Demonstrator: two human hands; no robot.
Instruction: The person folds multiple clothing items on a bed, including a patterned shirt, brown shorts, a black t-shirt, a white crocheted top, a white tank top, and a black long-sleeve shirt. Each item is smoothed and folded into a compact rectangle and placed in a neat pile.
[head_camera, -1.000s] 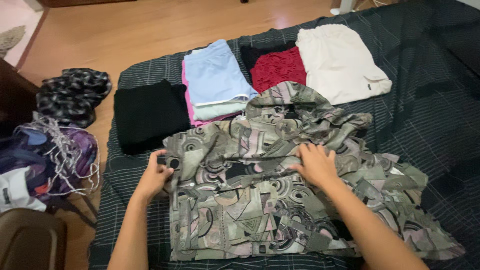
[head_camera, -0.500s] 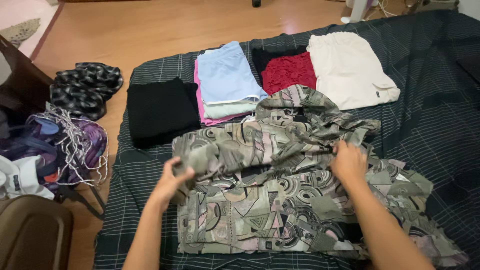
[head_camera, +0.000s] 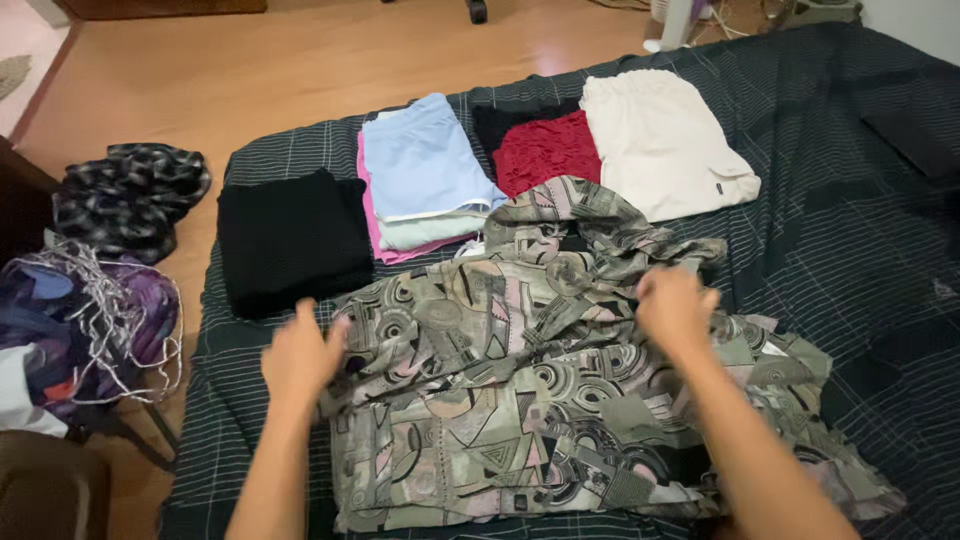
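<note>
- The patterned green-grey shirt (head_camera: 520, 400) lies nearest the camera on the dark checked bedcover (head_camera: 850, 230), half folded. Its long axis runs left to right, with the crumpled collar end pointing away toward the folded stacks.
- The left hand (head_camera: 300, 358) sits at the shirt's left edge, fingers curled onto the cloth; motion blur hides whether it pinches the fabric, so I cannot tell.
- The right hand (head_camera: 675, 308) rests on the bunched upper fold right of centre, fingers bent into it; its grip is also blurred.
- Farther back lie a folded black garment (head_camera: 290, 240), a light blue piece (head_camera: 425, 160) over pink, a red lace item (head_camera: 545, 150) and a cream garment (head_camera: 660, 140).
</note>
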